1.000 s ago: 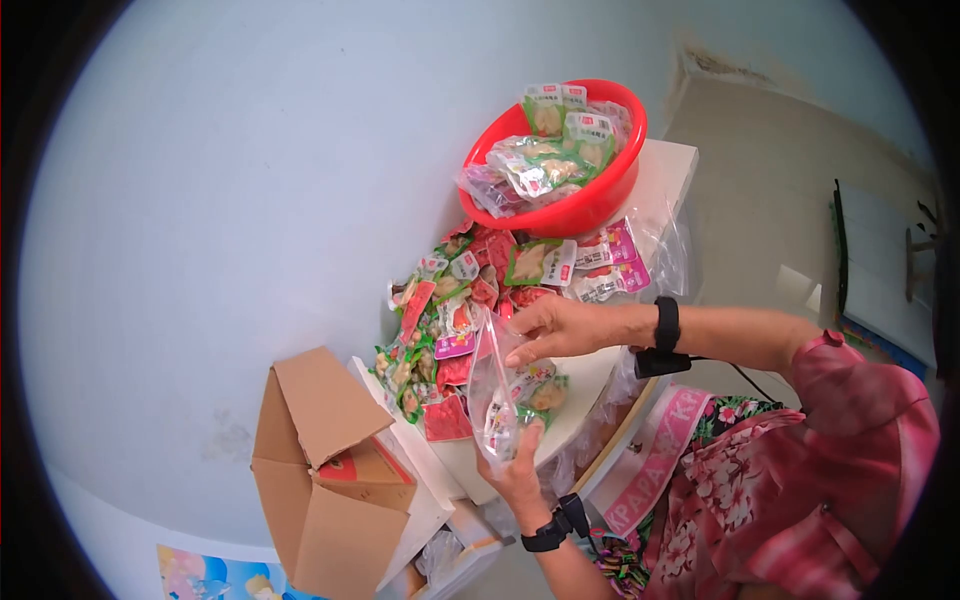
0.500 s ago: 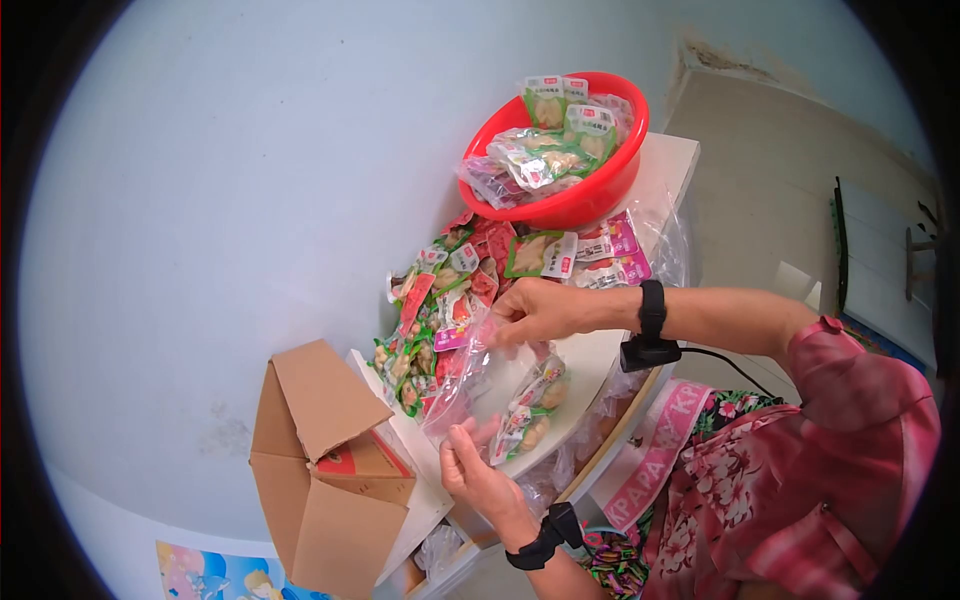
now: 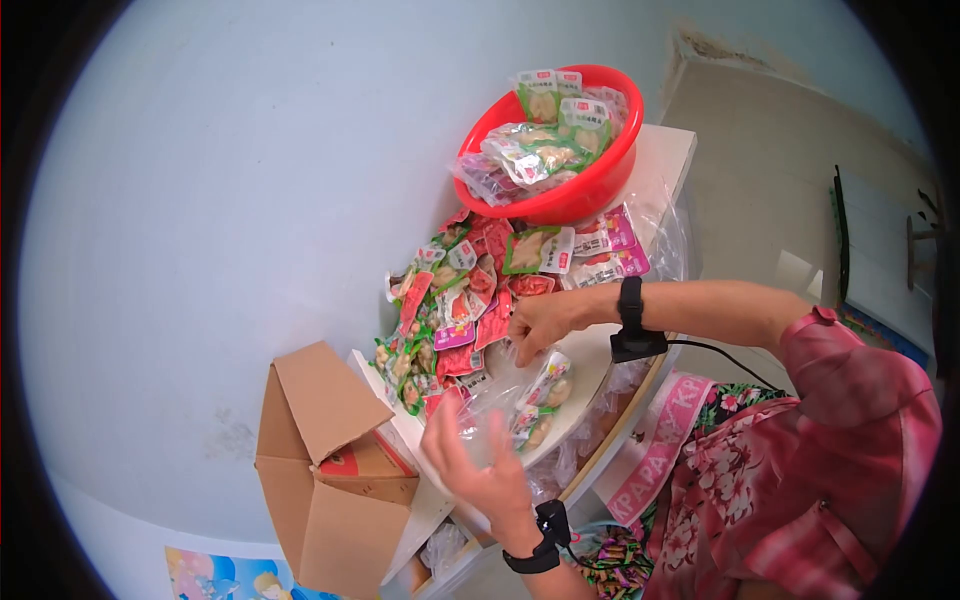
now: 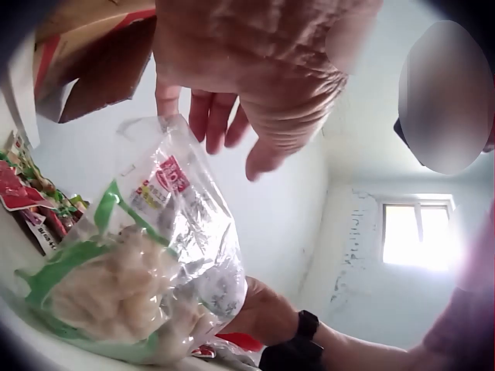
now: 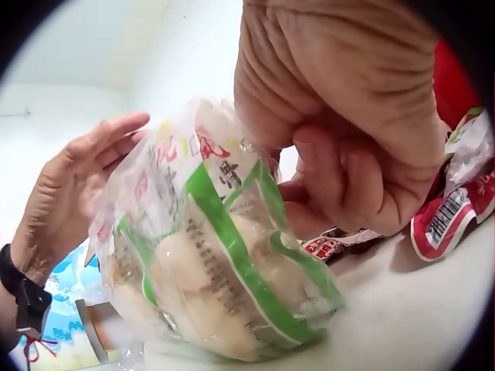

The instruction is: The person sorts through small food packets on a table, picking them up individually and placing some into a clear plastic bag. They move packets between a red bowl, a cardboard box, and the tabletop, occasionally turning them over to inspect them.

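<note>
A clear plastic bag (image 3: pixel 497 400) lay crumpled on the white table (image 3: pixel 590 370), between the two hands. Through its wrinkled film showed green-edged snack packets (image 5: pixel 232 270) with pale lumps inside and red print on their labels.

The left hand (image 3: pixel 475 465), nearest the person, was spread wide with straight fingers (image 4: pixel 209 116), raised just over the near end of the bag; whether the fingertips touched the film could not be told. Past them, the right hand (image 3: pixel 545 322) had its fingers (image 5: pixel 340 185) curled narrow, pinching the far edge of the bag against the table.

A second earlier the bag had hung upright, gripped at the top by the right hand and at the bottom by the left. Half a second earlier it was tilted low, the left hand loosely under it. Now it lay flat, and the left hand had let go and opened.

To the left of the left fingers stood an open cardboard box (image 3: pixel 320 450). Beyond the right fingers a heap of red, green and pink packets (image 3: pixel 450 300) covered the table, and farther off a red basin (image 3: pixel 560 150) held more packets.
</note>
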Available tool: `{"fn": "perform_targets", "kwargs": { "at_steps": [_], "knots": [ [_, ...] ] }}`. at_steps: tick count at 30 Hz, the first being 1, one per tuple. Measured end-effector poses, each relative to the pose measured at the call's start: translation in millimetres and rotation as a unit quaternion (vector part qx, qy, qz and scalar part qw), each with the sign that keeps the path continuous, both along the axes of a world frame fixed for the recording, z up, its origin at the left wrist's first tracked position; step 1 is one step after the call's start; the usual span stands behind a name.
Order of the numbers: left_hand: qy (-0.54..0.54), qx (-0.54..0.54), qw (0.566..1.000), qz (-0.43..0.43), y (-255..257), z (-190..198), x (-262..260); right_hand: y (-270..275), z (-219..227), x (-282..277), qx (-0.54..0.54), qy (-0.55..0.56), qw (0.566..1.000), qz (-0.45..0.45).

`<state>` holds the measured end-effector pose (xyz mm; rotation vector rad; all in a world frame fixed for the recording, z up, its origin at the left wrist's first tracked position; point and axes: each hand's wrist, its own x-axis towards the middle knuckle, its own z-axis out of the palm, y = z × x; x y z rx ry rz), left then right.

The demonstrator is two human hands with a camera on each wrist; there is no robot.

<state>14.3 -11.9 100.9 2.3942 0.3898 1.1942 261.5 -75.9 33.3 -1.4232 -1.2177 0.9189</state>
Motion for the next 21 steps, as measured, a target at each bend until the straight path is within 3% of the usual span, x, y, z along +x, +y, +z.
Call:
{"fn": "perform_targets", "kwargs": {
  "at_steps": [2, 3, 7, 13, 15, 21],
  "knots": [
    [0.089, 0.049, 0.992, -0.077, -1, 3, 5, 3, -1, 0, -0.01, -0.002, 1.0, 0.005],
    [0.101, 0.128, 0.981, -0.103, 3, 1, 12, 6, -4, 1, -0.014, -0.003, 1.0, 0.004],
    [0.186, -0.042, 0.977, -0.094, 21, -26, 9, 6, -10, 5, -0.047, -0.002, 0.999, -0.007],
    [0.201, -0.191, 0.959, -0.061, 33, -20, 1, -6, -6, -8, 0.026, 0.033, 0.997, -0.06],
    [0.192, -0.231, 0.952, -0.049, 46, -24, -3, -17, -4, -20, 0.073, 0.073, 0.988, -0.115],
    [0.146, -0.216, 0.965, 0.009, 77, -35, -7, -56, -36, -41, 0.147, 0.089, 0.962, -0.212]
  ]
}}
